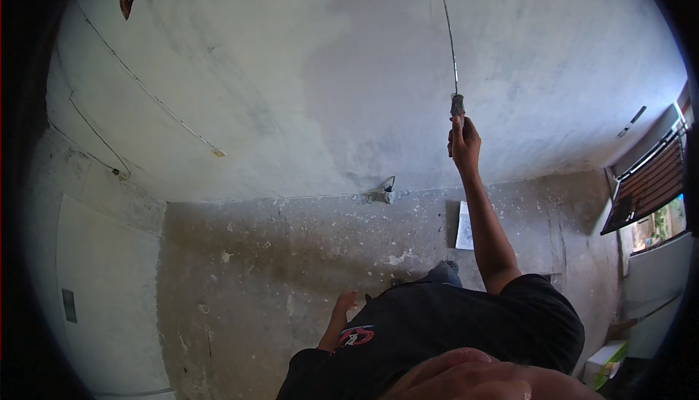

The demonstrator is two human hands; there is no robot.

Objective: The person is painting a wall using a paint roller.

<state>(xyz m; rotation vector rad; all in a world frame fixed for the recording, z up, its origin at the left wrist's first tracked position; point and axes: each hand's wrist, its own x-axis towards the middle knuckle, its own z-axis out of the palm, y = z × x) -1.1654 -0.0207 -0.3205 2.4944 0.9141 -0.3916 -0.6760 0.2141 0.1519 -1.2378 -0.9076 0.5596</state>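
Note:
My right hand [464, 141] is raised in front of the pale wall [255, 58], its fingers wrapped round a grey-smeared handle [457, 104]. From the top of the handle a thin pale line, which looks like a metal rod similar to a paint roller's, runs up out of view. Whatever is at its upper end does not show. Low at my left side hangs my left hand [345, 302], with loosely bent fingers and nothing visible in it. A darker, damp-looking patch [357, 80] spreads over the wall to the left of the handle.
A small container [388, 193] with something sticking out stands at the wall's foot. A white sheet or board [464, 225] lies on the stained floor [291, 254]. Cables with an outlet [218, 152] hang on the left wall area. A barred window [646, 189] is at right.

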